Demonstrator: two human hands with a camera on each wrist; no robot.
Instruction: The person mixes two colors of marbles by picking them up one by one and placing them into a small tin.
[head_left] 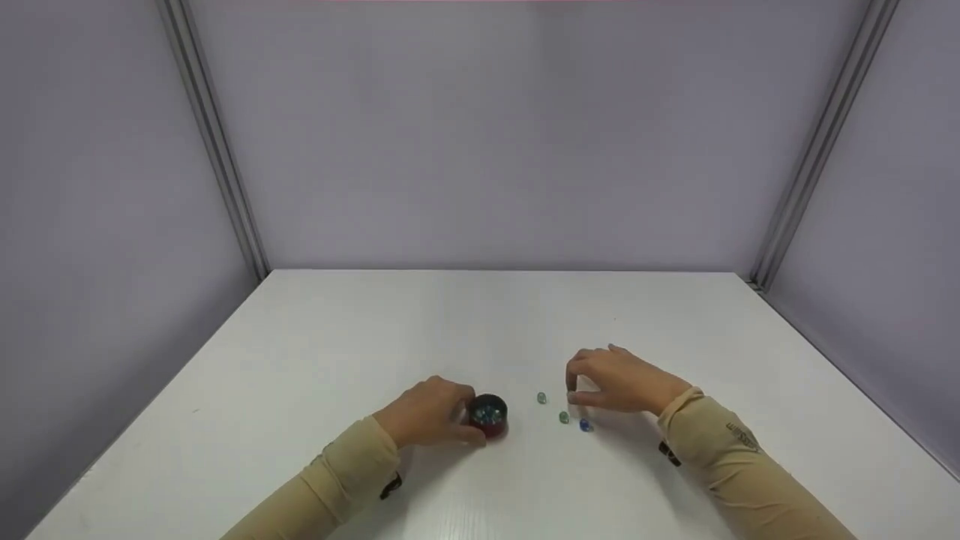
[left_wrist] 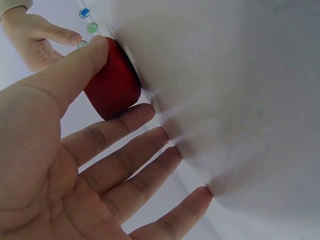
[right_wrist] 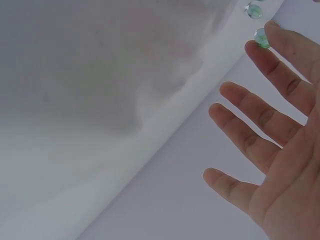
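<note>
Red cup: a small round red cup stands upright on the white table, near the front edge and a little left of the middle; glassy marbles show inside its open top.
Left hand: the left hand lies on the table just left of the cup. In the left wrist view the thumb presses along the cup's red side and the forefinger lies under it, so the hand holds the cup between thumb and finger; the other fingers are stretched out and relaxed.
Right hand: the right hand hovers over the table to the right of the cup, fingers bent downward and spread apart, gripping nothing that I can see. In the right wrist view its fingertips sit just beside a green marble.
Loose marbles: three lie on the table between the hands — a pale green marble farthest, a darker green one nearer, and a blue marble nearest and rightmost, close under the right hand's thumb.
Sleeves: both arms wear tan sleeves.
Surroundings: pale grey panels wall in the table on three sides.
</note>
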